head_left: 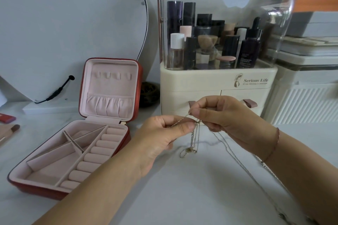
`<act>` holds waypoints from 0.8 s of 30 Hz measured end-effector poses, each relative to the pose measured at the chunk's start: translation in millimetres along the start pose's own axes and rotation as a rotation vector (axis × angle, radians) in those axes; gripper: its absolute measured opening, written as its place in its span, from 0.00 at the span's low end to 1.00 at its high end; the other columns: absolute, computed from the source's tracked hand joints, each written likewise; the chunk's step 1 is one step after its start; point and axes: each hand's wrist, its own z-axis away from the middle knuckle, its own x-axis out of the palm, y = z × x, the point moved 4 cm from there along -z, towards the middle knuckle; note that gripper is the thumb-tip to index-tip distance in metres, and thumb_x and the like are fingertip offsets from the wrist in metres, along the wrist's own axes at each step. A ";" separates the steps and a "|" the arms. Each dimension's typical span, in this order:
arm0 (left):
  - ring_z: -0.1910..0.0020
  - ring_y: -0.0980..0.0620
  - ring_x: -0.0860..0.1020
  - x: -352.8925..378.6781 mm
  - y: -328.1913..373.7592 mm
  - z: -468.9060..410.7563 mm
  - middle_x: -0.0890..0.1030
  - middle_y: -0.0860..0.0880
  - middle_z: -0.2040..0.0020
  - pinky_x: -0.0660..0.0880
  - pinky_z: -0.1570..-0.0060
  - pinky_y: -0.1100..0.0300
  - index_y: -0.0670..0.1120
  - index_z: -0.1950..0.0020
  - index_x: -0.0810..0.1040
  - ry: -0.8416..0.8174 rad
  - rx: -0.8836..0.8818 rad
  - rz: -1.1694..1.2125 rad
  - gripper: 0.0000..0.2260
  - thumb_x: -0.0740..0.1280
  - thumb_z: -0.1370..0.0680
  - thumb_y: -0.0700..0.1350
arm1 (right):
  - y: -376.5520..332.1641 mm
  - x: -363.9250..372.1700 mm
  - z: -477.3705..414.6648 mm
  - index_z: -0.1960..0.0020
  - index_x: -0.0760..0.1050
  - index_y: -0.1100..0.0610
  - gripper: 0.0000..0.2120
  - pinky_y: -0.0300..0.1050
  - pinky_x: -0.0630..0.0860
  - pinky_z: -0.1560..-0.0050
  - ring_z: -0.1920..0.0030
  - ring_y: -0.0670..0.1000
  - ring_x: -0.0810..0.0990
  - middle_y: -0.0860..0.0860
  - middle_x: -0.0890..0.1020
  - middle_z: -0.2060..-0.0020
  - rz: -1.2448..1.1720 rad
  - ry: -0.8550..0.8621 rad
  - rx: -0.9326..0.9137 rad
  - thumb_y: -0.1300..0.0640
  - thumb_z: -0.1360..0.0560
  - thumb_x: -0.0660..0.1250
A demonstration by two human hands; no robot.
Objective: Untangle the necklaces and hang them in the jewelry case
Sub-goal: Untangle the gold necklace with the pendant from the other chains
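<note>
Left hand and right hand each pinch the necklaces above the middle of the bench, tangled strands dangling between them. Chains judged light, thin, limp and snag-prone; best taken close beside the knot. Open jewelry case sits near the left edge.

Soft, even light — faint shadows on table; glare on clear dome; edges bowed, slightly soft.

The white tabletop carries an open red jewelry case, a cream cosmetics organizer and a mirror.
</note>
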 end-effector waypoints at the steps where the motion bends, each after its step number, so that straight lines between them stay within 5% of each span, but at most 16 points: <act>1: 0.77 0.60 0.63 0.1 0.4 0.3 0.68 0.60 0.77 0.60 0.71 0.65 0.46 0.51 0.84 -0.001 -0.004 -0.006 0.13 0.72 0.32 0.51 | 0.3 0.5 0.3 0.59 0.78 0.61 0.03 0.34 0.60 0.73 0.75 0.45 0.62 0.48 0.70 0.76 -0.004 -0.007 -0.001 0.62 0.27 0.68; 4: 0.78 0.58 0.59 0.5 2.2 1.5 0.62 0.57 0.78 0.58 0.74 0.64 0.45 0.52 0.84 -0.011 -0.001 0.002 0.20 0.72 0.38 0.55 | 0.3 2.6 0.3 0.59 0.78 0.61 0.03 0.34 0.58 0.75 0.76 0.44 0.62 0.47 0.71 0.78 -0.005 -0.028 0.001 0.63 0.26 0.67; 9: 0.79 0.58 0.57 1.5 1.7 3.4 0.59 0.54 0.78 0.55 0.77 0.66 0.42 0.55 0.83 -0.051 -0.031 0.028 0.10 0.72 0.30 0.48 | 0.3 3.5 0.5 0.60 0.78 0.60 0.04 0.36 0.55 0.75 0.76 0.46 0.60 0.50 0.67 0.77 0.006 -0.042 0.011 0.59 0.29 0.70; 13: 0.77 0.56 0.56 4.7 4.2 5.4 0.58 0.52 0.76 0.55 0.78 0.66 0.47 0.60 0.85 -0.099 -0.028 0.030 0.12 0.72 0.36 0.54 | 0.4 3.0 0.9 0.59 0.78 0.61 0.04 0.36 0.55 0.75 0.77 0.46 0.60 0.51 0.67 0.77 0.014 -0.042 0.015 0.60 0.28 0.69; 19: 0.78 0.56 0.55 1.5 1.7 3.1 0.58 0.54 0.78 0.53 0.76 0.63 0.42 0.54 0.83 -0.059 -0.026 0.052 0.18 0.72 0.38 0.53 | 1.4 4.2 0.9 0.60 0.77 0.61 0.05 0.35 0.55 0.76 0.78 0.45 0.59 0.47 0.67 0.80 0.015 -0.073 0.039 0.62 0.26 0.67; 24: 0.80 0.58 0.56 2.9 0.4 2.2 0.59 0.54 0.77 0.53 0.78 0.66 0.44 0.58 0.80 -0.062 -0.028 0.078 0.09 0.70 0.28 0.49 | 1.3 6.3 1.9 0.59 0.75 0.61 0.07 0.33 0.58 0.77 0.78 0.45 0.61 0.52 0.73 0.77 0.025 -0.130 0.048 0.57 0.30 0.69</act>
